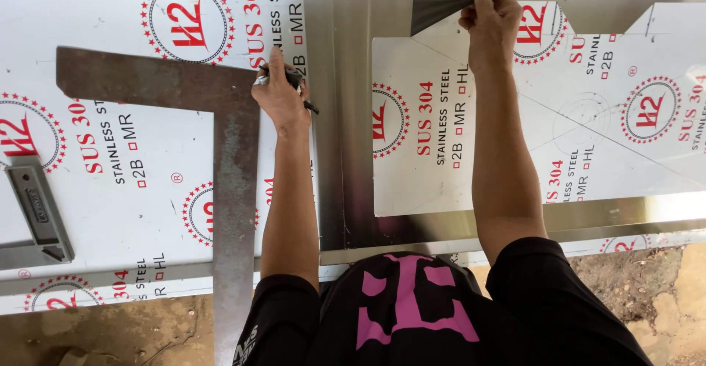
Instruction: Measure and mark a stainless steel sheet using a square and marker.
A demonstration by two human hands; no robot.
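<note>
Two squares, two film-covered steel sheets.
My left hand (282,95) grips a black pen (296,85) beside the rusty square (234,167); my right hand (490,20) pinches peeled film (441,13).

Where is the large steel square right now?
In the head view, the large steel square lies flat on the film-covered sheet at left, its corner just left of the left hand, its long blade running down toward the person.

Metal workshop, film-covered steel sheets (147,153), large steel square (235,160), dirt floor (647,285)
</note>
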